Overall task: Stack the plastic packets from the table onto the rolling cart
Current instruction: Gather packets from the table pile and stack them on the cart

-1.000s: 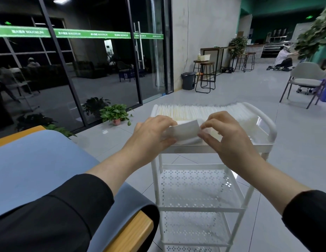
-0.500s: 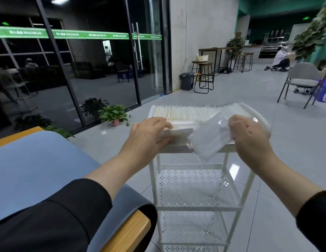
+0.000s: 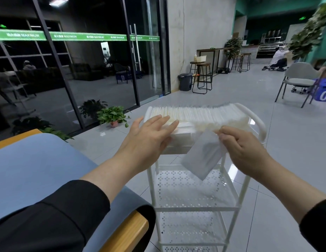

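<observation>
**One packet in your right hand, left hand flat on the cart's stack**

Your right hand (image 3: 244,151) pinches a single clear plastic packet (image 3: 204,157) by its upper corner, fingers curled around the edge. The packet hangs tilted, its lower end drooping below the cart's top rim and out in front of the cart's near side. It touches nothing but your fingers, as far as you can tell.

Your left hand (image 3: 149,135) is spread, fingers straight and slightly fanned, palm down. The fingertips rest on the near left part of the packet row (image 3: 198,115). It grips nothing.

The packet row fills the cart's top tray: many thin white packets standing on edge, packed close, running from the left end to the right handle. A few lie flat at the near edge under your left fingers.

The cart (image 3: 257,124) is white, with a looped handle at the right end and two perforated shelves below; the middle shelf (image 3: 186,190) shows bare.

At your left, the table (image 3: 27,170) carries a blue mat, its wooden edge showing at the corner. Your black sleeves cover both forearms partway.

Beyond: grey tiled floor (image 3: 286,133), a small potted plant (image 3: 113,116) by the glass door, bar stools (image 3: 202,77), a grey bin (image 3: 185,81), and a pale chair (image 3: 298,79) at far right.
</observation>
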`<state>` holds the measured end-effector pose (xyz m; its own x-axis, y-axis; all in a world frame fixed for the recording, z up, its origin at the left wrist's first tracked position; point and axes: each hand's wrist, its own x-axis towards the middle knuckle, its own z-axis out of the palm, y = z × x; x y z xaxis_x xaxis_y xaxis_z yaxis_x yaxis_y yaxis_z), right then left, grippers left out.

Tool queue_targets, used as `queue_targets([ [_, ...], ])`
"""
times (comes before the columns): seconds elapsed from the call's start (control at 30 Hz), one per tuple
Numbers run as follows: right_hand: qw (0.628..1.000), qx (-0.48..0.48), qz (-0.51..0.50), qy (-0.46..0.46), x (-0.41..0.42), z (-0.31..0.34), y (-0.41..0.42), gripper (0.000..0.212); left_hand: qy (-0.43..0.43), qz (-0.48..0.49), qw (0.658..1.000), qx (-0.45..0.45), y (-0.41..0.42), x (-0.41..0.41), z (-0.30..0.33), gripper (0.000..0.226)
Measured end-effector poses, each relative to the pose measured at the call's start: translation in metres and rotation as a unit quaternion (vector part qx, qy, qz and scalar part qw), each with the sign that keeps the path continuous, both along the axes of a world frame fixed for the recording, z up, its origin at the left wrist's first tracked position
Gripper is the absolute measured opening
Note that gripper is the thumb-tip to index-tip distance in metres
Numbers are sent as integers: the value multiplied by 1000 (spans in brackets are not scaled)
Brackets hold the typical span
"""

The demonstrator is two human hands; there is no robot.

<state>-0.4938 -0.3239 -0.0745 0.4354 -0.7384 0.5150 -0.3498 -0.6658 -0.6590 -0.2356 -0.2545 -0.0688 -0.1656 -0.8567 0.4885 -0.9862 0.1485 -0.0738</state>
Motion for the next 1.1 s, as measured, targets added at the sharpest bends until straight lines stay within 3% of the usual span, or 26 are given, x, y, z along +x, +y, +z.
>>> queue_targets([
  [0.2, 979, -2, -124, -160, -24, 9, -15, 26, -40, -11, 999, 5, -1, 0, -8, 53],
  [0.4, 964, 77, -112, -229, -21, 20, -15, 23, -63, -17, 998, -8, -7, -7, -7, 60],
  [0.57, 966, 101, -110, -213, -12, 16, -19, 15, -89, 3, 996, 16, -10, -14, -7, 53],
  [0.77, 968, 44, -169, -182, -24, 22, -23, 16, -36, 25, 999, 31, -9, -18, -3, 60],
  [0.93, 974, -25, -215, -66, -40, 31, -23, 4, -22, 51, 998, 30, -5, -18, 3, 56],
  [1.1, 983, -1, -186, -8, -42, 36, -25, 3, 62, 22, 998, 5, -9, -44, 18, 53],
])
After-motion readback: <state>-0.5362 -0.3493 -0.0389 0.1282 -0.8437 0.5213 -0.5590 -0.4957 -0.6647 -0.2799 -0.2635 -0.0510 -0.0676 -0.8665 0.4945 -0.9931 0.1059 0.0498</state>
